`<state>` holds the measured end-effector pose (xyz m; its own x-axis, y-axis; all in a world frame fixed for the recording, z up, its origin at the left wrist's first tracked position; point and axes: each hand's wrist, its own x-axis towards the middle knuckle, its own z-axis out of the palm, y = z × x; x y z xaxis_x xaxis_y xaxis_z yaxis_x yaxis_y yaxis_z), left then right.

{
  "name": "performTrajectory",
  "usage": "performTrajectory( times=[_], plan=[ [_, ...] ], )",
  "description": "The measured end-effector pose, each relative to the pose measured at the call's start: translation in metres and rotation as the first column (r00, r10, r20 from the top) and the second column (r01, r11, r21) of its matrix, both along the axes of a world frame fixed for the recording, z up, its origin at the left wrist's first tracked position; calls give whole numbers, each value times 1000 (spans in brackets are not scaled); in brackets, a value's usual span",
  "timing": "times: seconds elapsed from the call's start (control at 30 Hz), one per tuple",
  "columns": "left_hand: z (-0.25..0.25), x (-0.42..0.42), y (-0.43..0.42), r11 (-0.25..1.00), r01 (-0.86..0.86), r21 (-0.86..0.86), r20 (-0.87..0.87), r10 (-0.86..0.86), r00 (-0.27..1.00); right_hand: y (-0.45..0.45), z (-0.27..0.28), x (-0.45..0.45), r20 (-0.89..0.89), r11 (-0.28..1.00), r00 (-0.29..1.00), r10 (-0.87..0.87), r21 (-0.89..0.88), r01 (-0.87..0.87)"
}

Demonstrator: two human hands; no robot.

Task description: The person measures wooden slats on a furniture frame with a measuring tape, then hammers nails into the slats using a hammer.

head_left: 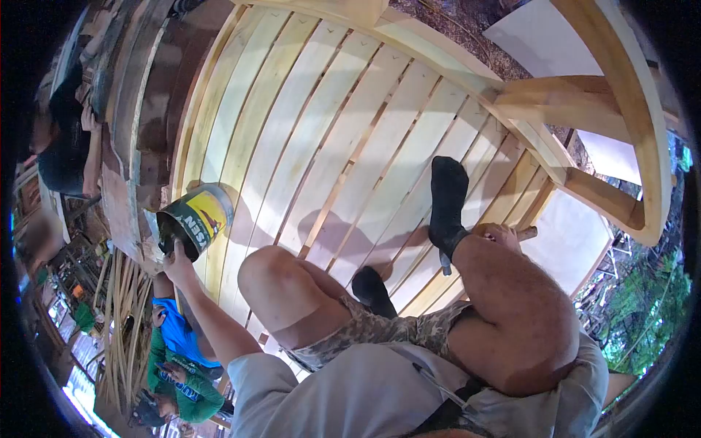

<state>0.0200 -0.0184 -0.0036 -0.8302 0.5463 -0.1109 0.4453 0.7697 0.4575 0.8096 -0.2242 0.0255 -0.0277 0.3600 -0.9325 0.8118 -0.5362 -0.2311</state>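
Note:
My left hand (177,266) grips the rim of a tin can (201,219) with a yellow and dark label; the can lies tilted, its dark mouth towards me, over the edge of pale wooden slats (321,153). My right hand (502,237) is partly hidden behind my raised shin. Its fingers are closed around a wooden handle (527,233), which looks like that of a brush. A greyish end (445,264) shows on the other side of the leg, perhaps part of the same tool. My feet in dark socks (449,193) rest on the slats.
A curved wooden armrest frame (650,139) rises at the right. Stacked boards (139,80) stand at the left, with thin wood strips (120,328) below. One person in dark clothes (66,146) is at far left; another in a green shirt (193,390) is at lower left.

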Motion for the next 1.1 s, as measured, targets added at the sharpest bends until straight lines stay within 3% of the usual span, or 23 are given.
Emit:
performTrajectory(
  times=[0.03,0.1,0.13,0.23,0.27,0.3,0.37,0.43,0.5,0.57,0.67,0.7,0.73,0.77,0.83,0.87,0.97,1.0,1.07,1.1],
  plan=[
    [-4,-3,-2,1000,-9,3,4,9,1000,-3,1,3,12,1000,1000,-5,-27,5],
    [-11,-6,2,961,131,-245,-296,-203,933,-1,-2,8,28,998,1000,4,-58,-2],
    [-12,-6,4,964,116,-239,-300,-187,936,0,-5,10,29,998,999,14,-68,-12],
    [-12,4,8,889,112,-445,-408,-313,858,11,-19,12,34,995,999,43,-90,-40],
    [-14,10,5,877,201,-437,-562,-441,700,15,-26,14,27,995,998,52,-92,-49],
    [-18,5,5,875,205,-439,-560,-445,699,21,-32,14,27,994,997,68,-92,-65],
    [-27,-4,6,917,295,-269,-235,-360,903,31,-45,14,14,991,995,98,-88,-97],
    [-27,8,10,924,323,-203,-275,-371,887,46,-58,14,-2,989,991,131,-74,-131],
    [-22,29,22,963,267,46,-407,-225,885,58,-72,14,-17,987,988,151,-57,-152],
    [7,79,48,927,360,107,-357,-302,884,68,-85,12,-33,985,987,159,-56,-161],
    [-9,133,87,815,440,377,9,-478,878,88,-102,8,-53,985,986,159,-52,-162],
    [-17,157,97,806,500,318,179,-569,803,90,-108,9,-59,986,986,155,-56,-158],
    [-13,202,108,702,710,49,136,-709,692,93,-113,8,-67,986,986,154,-56,-157],
    [-15,247,115,654,757,-12,281,-724,630,94,-118,8,-70,986,986,151,-61,-155],
    [-64,300,111,475,880,-13,407,-801,438,96,-126,8,-84,984,985,153,-74,-160],
    [-112,316,93,499,821,276,508,-801,316,98,-128,8,-90,983,984,157,-84,-165],
    [-155,367,78,295,916,273,647,-761,52,94,-147,13,-110,968,973,202,-126,-216],
    [-153,388,71,196,977,81,484,-865,133,87,-158,18,-107,961,969,222,-145,-237],
    [-150,414,55,123,983,-136,298,-941,159,75,-171,25,-86,941,956,282,-167,-293],
    [-149,423,50,149,980,-134,161,-972,170,73,-168,25,-82,933,949,303,-176,-313]
  ],
)
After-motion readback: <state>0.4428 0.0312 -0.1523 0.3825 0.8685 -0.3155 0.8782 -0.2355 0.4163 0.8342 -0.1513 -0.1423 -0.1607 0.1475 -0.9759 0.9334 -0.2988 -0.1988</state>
